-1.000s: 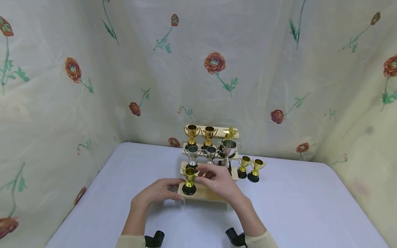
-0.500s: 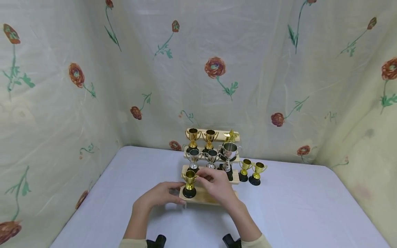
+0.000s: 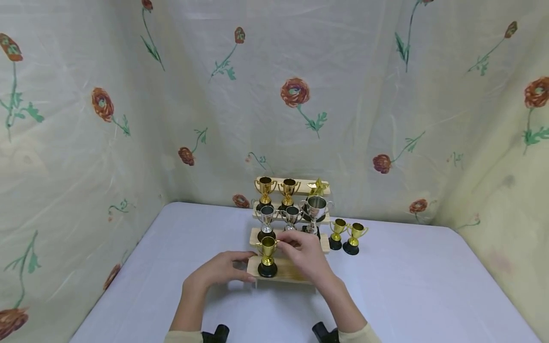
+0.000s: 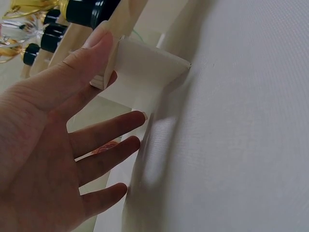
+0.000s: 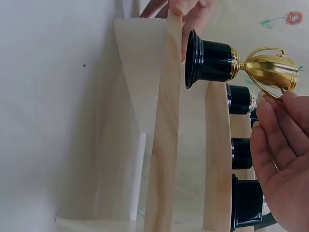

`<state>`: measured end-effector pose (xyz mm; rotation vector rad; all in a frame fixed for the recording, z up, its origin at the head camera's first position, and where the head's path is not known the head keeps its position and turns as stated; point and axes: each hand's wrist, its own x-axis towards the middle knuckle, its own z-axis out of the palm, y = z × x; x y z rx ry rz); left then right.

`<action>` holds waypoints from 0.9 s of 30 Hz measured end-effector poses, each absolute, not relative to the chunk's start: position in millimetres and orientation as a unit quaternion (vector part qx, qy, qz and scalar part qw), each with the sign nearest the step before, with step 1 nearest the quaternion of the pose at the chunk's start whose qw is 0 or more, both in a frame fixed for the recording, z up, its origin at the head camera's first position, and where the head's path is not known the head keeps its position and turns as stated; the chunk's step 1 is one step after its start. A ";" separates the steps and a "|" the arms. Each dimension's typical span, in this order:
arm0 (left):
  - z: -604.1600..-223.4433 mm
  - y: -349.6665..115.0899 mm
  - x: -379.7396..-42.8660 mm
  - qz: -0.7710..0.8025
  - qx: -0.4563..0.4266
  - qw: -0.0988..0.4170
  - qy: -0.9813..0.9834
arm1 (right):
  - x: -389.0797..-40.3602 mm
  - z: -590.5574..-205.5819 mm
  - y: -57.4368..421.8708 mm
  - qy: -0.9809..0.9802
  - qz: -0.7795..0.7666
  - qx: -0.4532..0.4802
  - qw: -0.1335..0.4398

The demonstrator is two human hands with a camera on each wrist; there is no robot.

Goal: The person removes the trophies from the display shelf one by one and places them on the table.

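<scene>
My right hand (image 3: 305,252) pinches one handle of a small gold trophy cup (image 3: 268,247) between thumb and fingertips. The cup stands upright over the left part of the lowest step, and the right wrist view shows a thin gap between its black base (image 5: 212,60) and the board. At that step's left end, my left hand (image 3: 224,267) pinches the board of the tiered wooden stand (image 3: 291,272), thumb on top and index finger below. Its other fingers (image 4: 108,133) stretch out beside the stand's white side support (image 4: 145,63).
Two silver cups (image 3: 267,218) and a larger silver cup (image 3: 316,207) stand on the step behind. Higher up are two gold cups (image 3: 265,186) and a gold star trophy (image 3: 318,186). Two more gold cups (image 3: 350,238) stand on the white-covered table (image 3: 407,276), right of the stand.
My right hand has shifted the gold cup slightly to the right and toward the front of the lowest step. The left hand keeps its hold at the step's left end.
</scene>
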<state>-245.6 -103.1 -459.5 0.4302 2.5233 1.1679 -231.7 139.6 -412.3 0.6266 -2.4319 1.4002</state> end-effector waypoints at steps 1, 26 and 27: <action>-459.9 -103.0 -245.5 0.410 0.151 0.163 0.885 | -231.6 -412.3 140.8 -0.838 0.482 0.217 0.133; -462.2 -102.2 -245.4 0.414 0.149 0.162 0.883 | -224.9 -409.7 176.7 -0.847 0.471 0.198 0.149; -462.4 -102.1 -245.6 0.415 0.150 0.160 0.883 | -224.4 -409.5 178.0 -0.846 0.472 0.198 0.152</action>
